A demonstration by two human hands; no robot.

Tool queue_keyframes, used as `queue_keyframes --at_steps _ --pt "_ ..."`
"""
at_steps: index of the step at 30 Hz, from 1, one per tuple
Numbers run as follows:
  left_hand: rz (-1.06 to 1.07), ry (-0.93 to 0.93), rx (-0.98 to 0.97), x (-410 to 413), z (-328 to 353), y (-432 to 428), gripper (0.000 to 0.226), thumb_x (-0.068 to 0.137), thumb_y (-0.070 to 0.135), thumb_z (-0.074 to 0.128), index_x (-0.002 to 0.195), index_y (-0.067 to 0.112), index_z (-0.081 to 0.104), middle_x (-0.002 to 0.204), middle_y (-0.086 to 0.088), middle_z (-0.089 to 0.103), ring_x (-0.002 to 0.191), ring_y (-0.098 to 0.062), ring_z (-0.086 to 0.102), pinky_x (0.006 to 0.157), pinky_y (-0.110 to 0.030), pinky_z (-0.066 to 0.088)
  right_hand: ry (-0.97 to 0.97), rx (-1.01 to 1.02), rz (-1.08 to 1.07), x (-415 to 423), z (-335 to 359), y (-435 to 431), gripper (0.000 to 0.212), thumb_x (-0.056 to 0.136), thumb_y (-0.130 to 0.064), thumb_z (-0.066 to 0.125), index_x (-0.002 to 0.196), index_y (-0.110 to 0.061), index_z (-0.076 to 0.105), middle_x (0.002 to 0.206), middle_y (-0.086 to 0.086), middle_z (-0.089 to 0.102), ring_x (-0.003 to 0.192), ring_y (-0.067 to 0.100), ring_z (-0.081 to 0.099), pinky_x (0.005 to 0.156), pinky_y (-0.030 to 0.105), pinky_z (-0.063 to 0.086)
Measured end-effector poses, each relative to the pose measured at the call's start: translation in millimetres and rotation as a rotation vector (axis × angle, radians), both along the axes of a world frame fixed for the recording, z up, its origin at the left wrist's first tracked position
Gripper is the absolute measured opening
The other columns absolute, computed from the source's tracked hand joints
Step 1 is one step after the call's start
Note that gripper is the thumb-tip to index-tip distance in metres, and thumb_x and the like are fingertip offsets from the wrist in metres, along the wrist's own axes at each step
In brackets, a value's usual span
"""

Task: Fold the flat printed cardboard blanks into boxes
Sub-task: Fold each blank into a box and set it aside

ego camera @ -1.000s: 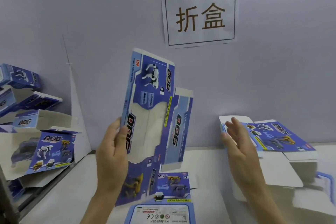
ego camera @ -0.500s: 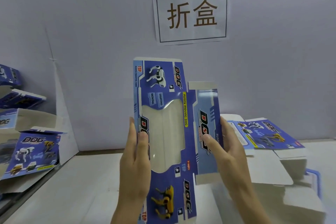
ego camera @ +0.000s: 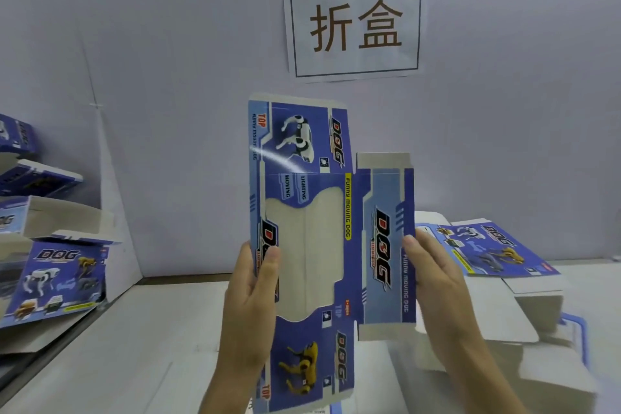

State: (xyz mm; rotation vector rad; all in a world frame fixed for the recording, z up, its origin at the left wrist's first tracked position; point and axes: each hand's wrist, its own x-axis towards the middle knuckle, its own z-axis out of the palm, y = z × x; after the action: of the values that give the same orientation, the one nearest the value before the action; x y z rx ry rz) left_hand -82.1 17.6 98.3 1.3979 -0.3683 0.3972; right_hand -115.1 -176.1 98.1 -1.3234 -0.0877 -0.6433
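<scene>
Grey wall point(ego camera: 168, 77) with a paper sign point(ego camera: 354, 23) backs the white table point(ego camera: 134, 346). Left of the fingers we note erected boxes point(ego camera: 57, 279) piled up, some flaps open. Right of the fingers a stack of flat blanks point(ego camera: 487, 252) awaits. Between both hands, upright above the table, we find one blank point(ego camera: 302, 245), wholly flat, no crease turned. Left hand point(ego camera: 248, 306) clamps its left edge, thumb on the print. Right hand point(ego camera: 437, 286) pinches the side panel's right edge. We judge this piece unfolded, with many left.

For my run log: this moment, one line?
box blank: flat, upright | left hand: pinching left edge | right hand: holding right panel
</scene>
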Motion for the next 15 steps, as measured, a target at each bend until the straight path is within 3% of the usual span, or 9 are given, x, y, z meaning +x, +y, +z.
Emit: queue_keyframes --at_steps 3,6,7,8,9,10,11,13,15 --pt "0.016 0.009 0.022 -0.8 -2.8 -1.6 0.071 0.073 0.055 0.047 0.137 0.024 0.043 0.121 0.005 0.06 0.112 -0.019 0.059 0.08 -0.037 0.06 -0.003 -0.039 0.02 0.0 -1.3 6.8 0.032 0.08 -0.04 0.054 0.111 -0.03 0.06 0.096 -0.009 0.072 0.088 0.009 0.071 0.054 0.02 0.054" --pt "0.064 0.002 0.108 -0.7 -4.6 -1.3 0.063 0.072 0.056 0.051 0.131 0.038 0.04 0.125 0.012 0.056 0.108 -0.009 0.059 0.068 -0.021 0.058 -0.009 -0.081 -0.038 0.9 -2.5 11.5 0.021 0.091 -0.021 0.057 0.104 -0.037 0.057 0.093 -0.02 0.071 0.09 0.002 0.069 0.053 0.017 0.053" --pt "0.15 -0.014 0.215 -0.1 -5.4 -1.1 0.071 0.071 0.059 0.053 0.137 0.042 0.032 0.134 0.013 0.05 0.114 -0.008 0.056 0.073 -0.019 0.057 -0.033 -0.096 -0.085 1.0 -3.2 13.9 0.027 0.094 -0.013 0.056 0.102 -0.039 0.057 0.09 -0.024 0.071 0.089 0.0 0.068 0.053 0.017 0.054" --pt "0.255 -0.042 0.375 0.3 -6.7 -0.5 0.087 0.069 0.066 0.053 0.146 0.043 0.018 0.144 0.013 0.04 0.126 -0.008 0.046 0.089 -0.024 0.053 -0.065 -0.117 -0.156 0.8 -3.8 17.9 0.033 0.095 -0.007 0.056 0.101 -0.039 0.058 0.089 -0.028 0.07 0.089 -0.002 0.068 0.056 0.018 0.056" --pt "0.31 -0.106 0.51 -0.3 -9.4 -1.3 0.1 0.067 0.074 0.052 0.149 0.044 0.004 0.154 0.012 0.024 0.139 -0.01 0.03 0.108 -0.025 0.038 -0.101 -0.156 -0.221 0.6 -5.7 23.2 0.037 0.094 -0.002 0.056 0.102 -0.038 0.06 0.09 -0.028 0.07 0.089 -0.001 0.068 0.063 0.021 0.058" --pt "0.261 -0.172 0.571 -3.2 -12.6 -5.0 0.107 0.064 0.082 0.053 0.148 0.048 -0.004 0.158 0.02 0.009 0.145 -0.003 0.013 0.114 -0.016 0.018 -0.134 -0.219 -0.254 0.1 -7.3 30.3 0.039 0.093 0.001 0.057 0.104 -0.036 0.063 0.093 -0.025 0.071 0.089 0.0 0.069 0.07 0.024 0.059" --pt "0.108 -0.189 0.559 -6.9 -14.6 -11.2 0.107 0.06 0.088 0.054 0.144 0.056 -0.005 0.157 0.028 0.001 0.144 0.008 0.005 0.112 -0.007 0.009 -0.159 -0.282 -0.233 -1.9 -8.6 41.2 0.039 0.091 0.003 0.06 0.107 -0.032 0.066 0.096 -0.019 0.073 0.091 0.003 0.069 0.078 0.027 0.059" --pt "-0.225 -0.102 0.355 -13.1 -13.0 -23.1 0.102 0.057 0.088 0.059 0.141 0.059 0.008 0.153 0.034 0.016 0.14 0.012 0.019 0.11 -0.008 0.022 -0.207 -0.519 -0.115 -7.2 -9.1 63.5 0.044 0.089 0.002 0.063 0.122 -0.028 0.064 0.115 -0.014 0.07 0.106 0.002 0.065 0.091 0.025 0.054" --pt "-0.294 -0.062 0.111 -9.2 -13.2 -23.9 0.071 0.076 0.07 0.061 0.139 0.051 0.033 0.139 0.026 0.049 0.127 0.003 0.049 0.098 -0.017 0.046 -0.28 -0.746 -0.032 -9.8 -10.5 72.3 0.057 0.085 0.0 0.059 0.133 -0.03 0.055 0.133 -0.018 0.058 0.123 -0.003 0.053 0.096 0.013 0.045"
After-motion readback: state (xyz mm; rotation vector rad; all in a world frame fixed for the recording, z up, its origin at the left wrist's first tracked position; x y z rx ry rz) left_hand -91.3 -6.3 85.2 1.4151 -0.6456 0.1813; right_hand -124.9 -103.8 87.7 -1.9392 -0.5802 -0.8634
